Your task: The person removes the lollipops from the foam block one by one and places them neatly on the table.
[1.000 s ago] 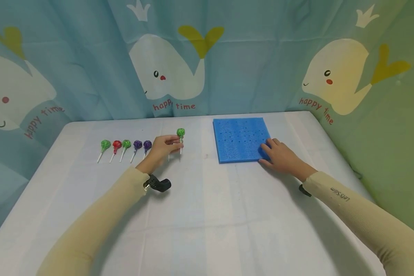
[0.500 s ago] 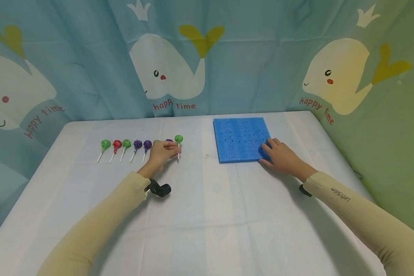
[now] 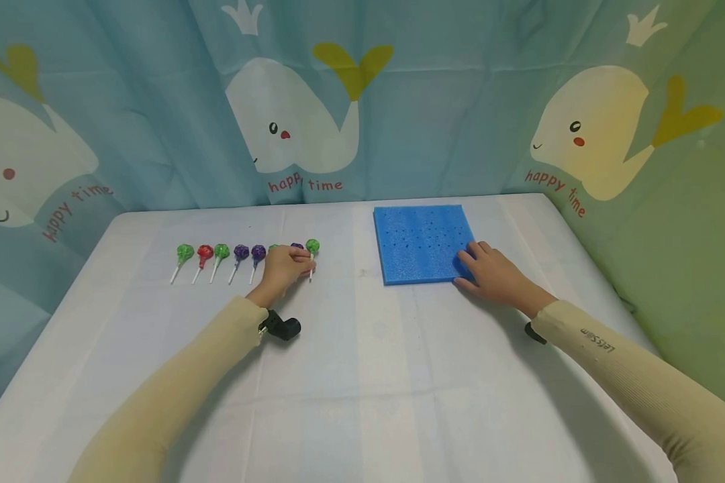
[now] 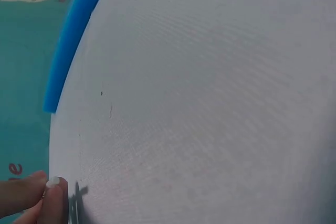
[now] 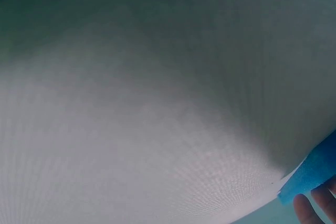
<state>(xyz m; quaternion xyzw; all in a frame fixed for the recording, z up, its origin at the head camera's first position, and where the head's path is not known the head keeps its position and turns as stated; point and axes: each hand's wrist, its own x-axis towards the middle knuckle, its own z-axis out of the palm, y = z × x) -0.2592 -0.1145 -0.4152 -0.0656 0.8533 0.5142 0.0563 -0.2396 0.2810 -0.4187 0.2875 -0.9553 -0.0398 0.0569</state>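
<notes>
My left hand (image 3: 284, 272) pinches the stick of a green lollipop (image 3: 312, 246) upright at the right end of a lollipop row; in the left wrist view a white stick end (image 4: 53, 182) shows between the fingertips. Behind that hand, another green lollipop (image 3: 273, 247) and a purple lollipop (image 3: 297, 246) are mostly covered. Over the near right corner of a blue foam board (image 3: 419, 245) dotted with small holes, my right hand (image 3: 494, 274) rests with its fingers on the board and its thumb by the front edge. Only fingertips (image 5: 304, 208) appear in the right wrist view.
Left of my left hand lie a green lollipop (image 3: 184, 252), a red lollipop (image 3: 205, 253), another green lollipop (image 3: 221, 251) and two purple ones (image 3: 241, 253), sticks toward me. A white cloth covers the table (image 3: 338, 376). A whale-print curtain (image 3: 429, 134) hangs behind.
My left hand has lowered the green lollipop slightly toward the table and drawn it a little left and nearer. My right hand and the foam board have stayed put.
</notes>
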